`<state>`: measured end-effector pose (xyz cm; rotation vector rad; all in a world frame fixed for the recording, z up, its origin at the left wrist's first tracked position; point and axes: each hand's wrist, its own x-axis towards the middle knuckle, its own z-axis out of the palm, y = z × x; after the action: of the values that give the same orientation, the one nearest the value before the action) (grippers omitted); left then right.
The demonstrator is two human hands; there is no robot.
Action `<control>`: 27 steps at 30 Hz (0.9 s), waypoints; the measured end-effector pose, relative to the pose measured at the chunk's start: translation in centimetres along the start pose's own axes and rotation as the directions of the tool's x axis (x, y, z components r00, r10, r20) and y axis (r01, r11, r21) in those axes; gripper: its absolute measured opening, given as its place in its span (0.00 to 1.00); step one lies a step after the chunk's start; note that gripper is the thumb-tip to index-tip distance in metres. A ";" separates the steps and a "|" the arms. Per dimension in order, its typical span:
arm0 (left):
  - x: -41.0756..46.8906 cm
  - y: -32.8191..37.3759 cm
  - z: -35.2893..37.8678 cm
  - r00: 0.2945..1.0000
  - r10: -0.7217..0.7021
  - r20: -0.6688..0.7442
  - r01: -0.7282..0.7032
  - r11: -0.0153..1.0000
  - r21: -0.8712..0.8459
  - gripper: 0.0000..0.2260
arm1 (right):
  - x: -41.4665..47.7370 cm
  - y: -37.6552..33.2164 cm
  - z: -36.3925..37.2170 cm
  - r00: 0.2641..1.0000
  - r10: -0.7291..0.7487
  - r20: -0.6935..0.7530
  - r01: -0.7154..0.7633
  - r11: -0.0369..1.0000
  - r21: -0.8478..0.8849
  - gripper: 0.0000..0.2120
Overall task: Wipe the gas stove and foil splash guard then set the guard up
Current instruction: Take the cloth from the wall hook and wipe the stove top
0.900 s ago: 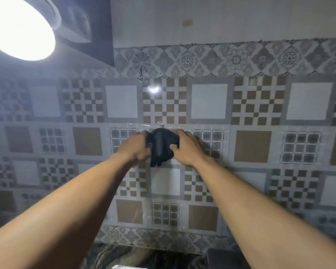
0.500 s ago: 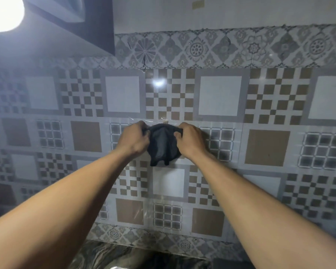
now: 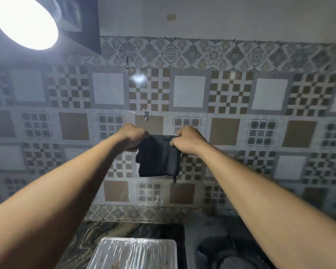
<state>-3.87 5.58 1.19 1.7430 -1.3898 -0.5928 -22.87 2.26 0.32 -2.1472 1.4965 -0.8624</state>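
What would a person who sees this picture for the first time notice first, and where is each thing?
The eye goes first to the dark cloth at the centre, held by its top corners between the left hand and the right hand, hanging just below a small hook on the patterned tile wall. Next comes the bright round lamp at the top left. At the bottom edge lies the shiny foil splash guard.

Home kitchen, patterned wall tiles (image 3: 189, 90), marble counter (image 3: 81, 247)
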 end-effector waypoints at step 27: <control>-20.2 -6.3 29.5 0.976 0.194 0.099 -0.217 0.909 0.355 0.26 | -7.9 18.2 -0.2 0.959 -0.074 0.273 0.116 0.983 -0.141 0.14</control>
<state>-28.74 16.31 -22.96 1.8388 -1.7916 -0.2847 -37.62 3.14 -12.96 -2.3554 1.3714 -0.4725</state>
